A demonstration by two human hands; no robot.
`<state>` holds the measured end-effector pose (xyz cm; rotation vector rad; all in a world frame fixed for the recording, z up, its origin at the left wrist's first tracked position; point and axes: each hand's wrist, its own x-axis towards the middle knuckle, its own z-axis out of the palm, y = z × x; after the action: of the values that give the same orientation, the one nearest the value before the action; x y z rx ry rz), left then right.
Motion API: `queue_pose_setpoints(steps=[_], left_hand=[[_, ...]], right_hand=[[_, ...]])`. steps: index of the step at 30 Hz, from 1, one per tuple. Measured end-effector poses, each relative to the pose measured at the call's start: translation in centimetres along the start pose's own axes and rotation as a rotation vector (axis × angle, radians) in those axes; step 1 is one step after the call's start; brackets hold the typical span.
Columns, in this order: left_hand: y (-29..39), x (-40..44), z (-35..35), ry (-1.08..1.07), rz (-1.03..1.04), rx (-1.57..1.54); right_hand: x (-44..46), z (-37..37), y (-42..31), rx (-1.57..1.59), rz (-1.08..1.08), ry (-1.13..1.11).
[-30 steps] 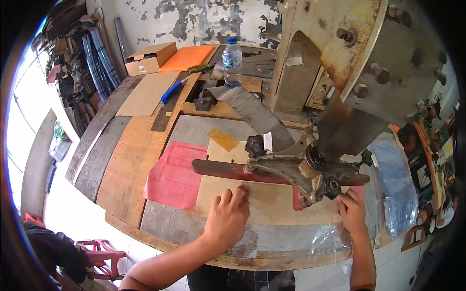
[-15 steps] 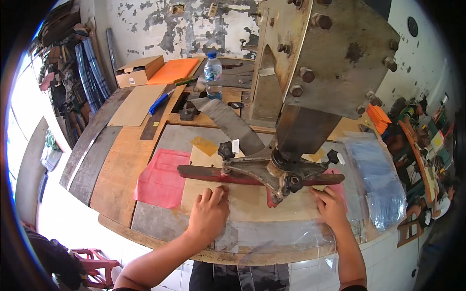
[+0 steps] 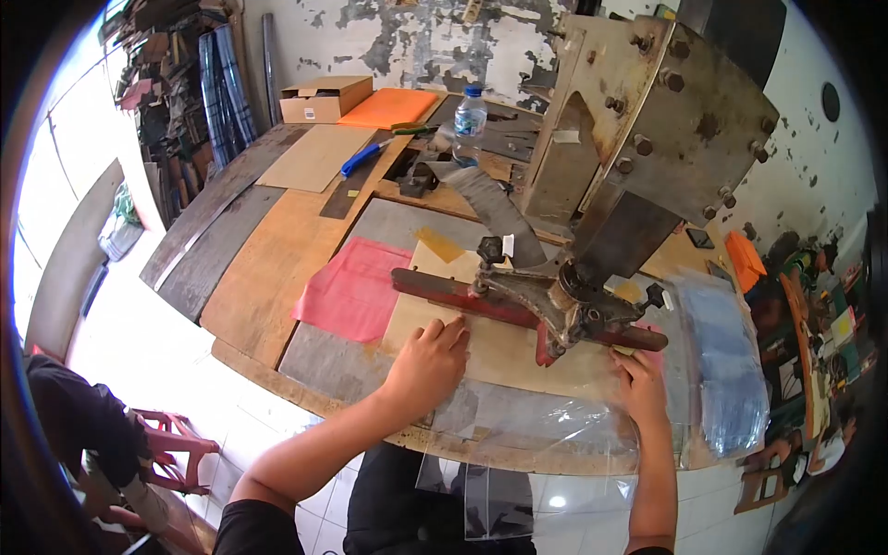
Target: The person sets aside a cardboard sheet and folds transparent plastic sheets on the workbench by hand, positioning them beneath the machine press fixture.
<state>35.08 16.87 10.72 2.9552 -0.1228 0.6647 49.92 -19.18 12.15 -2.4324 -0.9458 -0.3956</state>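
Note:
A clear plastic sheet (image 3: 564, 446) lies over the front of the beige board (image 3: 509, 365) and hangs past the table edge. My left hand (image 3: 430, 361) rests on the board with bent fingers closed at the sheet's far left part; its fingertips are just in front of the press's red bar (image 3: 453, 294). My right hand (image 3: 640, 384) pinches near the sheet's far right part, close under the bar's right end. The sheet's far edge is hard to make out. Above the bar stands the metal press head (image 3: 573, 301) with black knobs.
Pink sheeting (image 3: 356, 291) lies left of the board. A stack of clear plastic (image 3: 726, 361) is at the right. Behind are a water bottle (image 3: 470, 125), blue cutter (image 3: 363, 159), carton (image 3: 324, 100) and orange sheets (image 3: 388, 106). A person (image 3: 79, 416) is at lower left, beside a red stool (image 3: 176, 449).
My view has turned, so the table and press appear shifted right and up. Both hands stay by the bar, the right one a little nearer its end. The sheet shows more at the front.

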Motion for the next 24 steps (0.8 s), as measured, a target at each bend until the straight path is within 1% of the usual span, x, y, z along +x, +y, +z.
queue_pose_setpoints(steps=[2,3,5,7,9,10,11,12,13,14,16,17,18,20,21,24], left_hand=[[-0.4,-0.9,-1.1,-0.034,0.032,-0.142],[-0.7,-1.5,-1.3,-0.02,0.021,-0.144],[-0.9,-3.5,-1.5,-0.025,0.023,-0.313],[-0.3,-5.4,-2.4,0.02,-0.007,-0.313],[-0.1,-6.9,-3.3,0.063,-0.039,-0.314],[-0.3,-7.6,-3.8,0.05,-0.08,-0.379],[-0.3,-8.1,-4.2,0.037,-0.119,-0.442],[0.0,-8.6,-4.5,0.04,-0.125,-0.441],[0.4,-8.9,-4.7,0.083,-0.154,-0.409],[0.7,-9.2,-4.7,0.125,-0.182,-0.378],[0.9,-9.9,-4.3,0.167,-0.196,-0.344],[1.0,-10.0,-4.1,0.207,-0.21,-0.312],[1.1,-10.0,-4.0,0.202,-0.207,-0.311],[1.2,-9.9,-3.8,0.277,-0.228,-0.325],[1.3,-9.8,-3.9,0.275,-0.225,-0.326],[1.4,-9.7,-3.8,0.312,-0.218,-0.266]], right_hand=[[-0.4,0.1,0.6,-0.002,-0.005,-0.01],[-0.2,0.1,0.8,0.003,-0.007,-0.011],[-0.2,-0.4,0.3,0.044,-0.003,-0.016],[-0.6,-1.3,-0.4,0.084,0.013,-0.015],[-1.5,-2.9,-1.5,0.082,0.257,-0.131],[-2.1,-3.1,-1.9,0.08,0.25,-0.136],[-3.1,-3.1,-2.3,0.146,0.251,-0.032],[-4.2,-3.0,-2.4,0.213,0.252,0.073],[-5.5,-2.9,-2.1,0.157,0.244,0.125],[-7.0,-2.6,-1.7,0.159,0.241,0.123],[-9.4,-2.0,-1.3,0.076,0.26,0.322],[-10.1,-1.9,-1.1,0.078,0.265,0.322],[-10.8,-1.9,-1.0,0.096,0.305,0.362],[-11.7,-2.0,-1.0,0.129,0.387,0.446],[-11.8,-1.8,-1.0,0.132,0.401,0.483],[-11.5,-1.9,-1.4,0.089,0.394,0.492]])
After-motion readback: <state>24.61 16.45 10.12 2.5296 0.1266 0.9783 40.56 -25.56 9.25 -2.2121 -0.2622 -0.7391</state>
